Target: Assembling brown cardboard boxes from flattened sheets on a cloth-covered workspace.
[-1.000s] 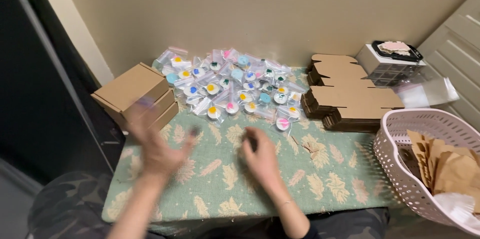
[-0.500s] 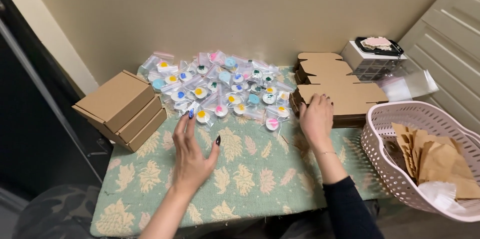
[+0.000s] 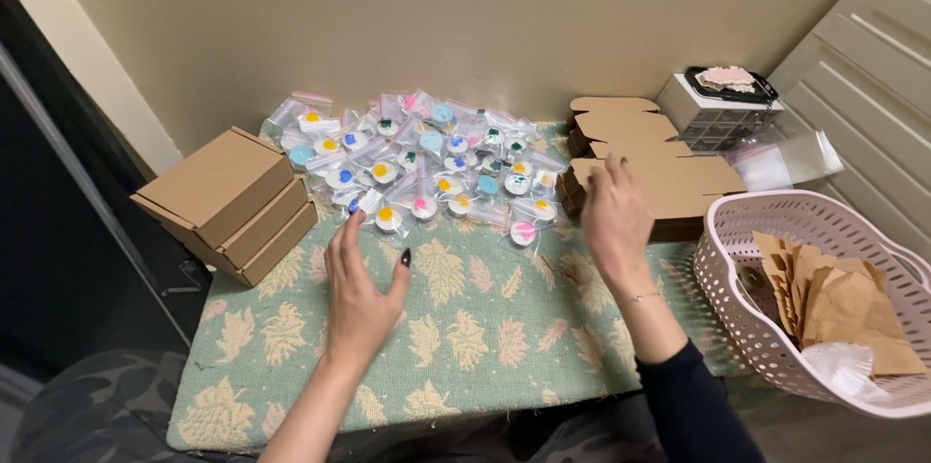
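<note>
The left hand (image 3: 359, 293) has long nails painted dark, nearly black, and its forearm is bare down to the frame edge at about 7 o'clock. The right hand (image 3: 613, 221) wears a thin, pale chain bracelet (image 3: 642, 297) at the wrist, and below it, toward 5 o'clock, a dark navy or black long sleeve (image 3: 690, 407) covers the forearm. Its nails are too small to judge.

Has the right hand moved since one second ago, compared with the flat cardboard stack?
Yes. The right hand went from mid-table to the flat cardboard stack on the right, and its fingers now touch it.
</note>
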